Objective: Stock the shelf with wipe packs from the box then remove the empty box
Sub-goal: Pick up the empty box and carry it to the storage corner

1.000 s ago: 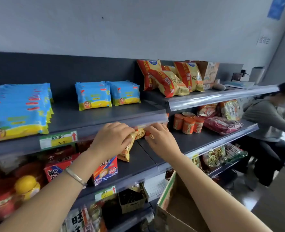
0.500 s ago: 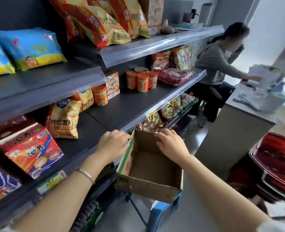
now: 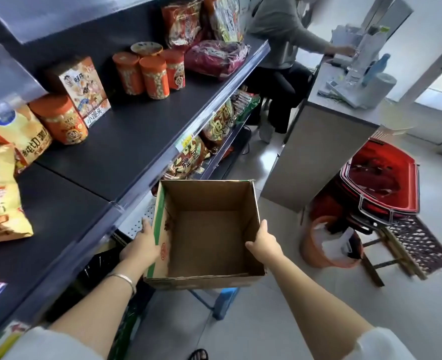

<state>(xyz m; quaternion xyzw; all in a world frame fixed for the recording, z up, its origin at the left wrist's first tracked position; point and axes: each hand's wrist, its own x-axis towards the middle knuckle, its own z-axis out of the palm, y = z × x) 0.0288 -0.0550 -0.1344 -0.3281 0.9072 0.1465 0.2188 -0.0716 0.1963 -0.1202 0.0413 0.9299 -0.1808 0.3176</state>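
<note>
The brown cardboard box [image 3: 207, 237] is open at the top and empty inside. It sits low beside the dark shelf [image 3: 126, 141], above a blue stool [image 3: 225, 301]. My left hand [image 3: 140, 245] lies flat against the box's outer left wall, fingers straight. My right hand [image 3: 264, 242] grips the right wall, thumb inside and fingers outside. No wipe packs are in view.
Snack bags, orange tubs [image 3: 147, 74] and cartons stand on the shelves to the left. A seated person [image 3: 279, 48] is at a grey counter [image 3: 318, 141] ahead. Red baskets [image 3: 381, 183], an orange bin [image 3: 329, 242] and a wooden stool [image 3: 396, 255] stand on the floor at right.
My view dropped from the upper shelves to the box. Both hands left the shelf's snack bags, came down to the box rim, then slid to its side walls.
</note>
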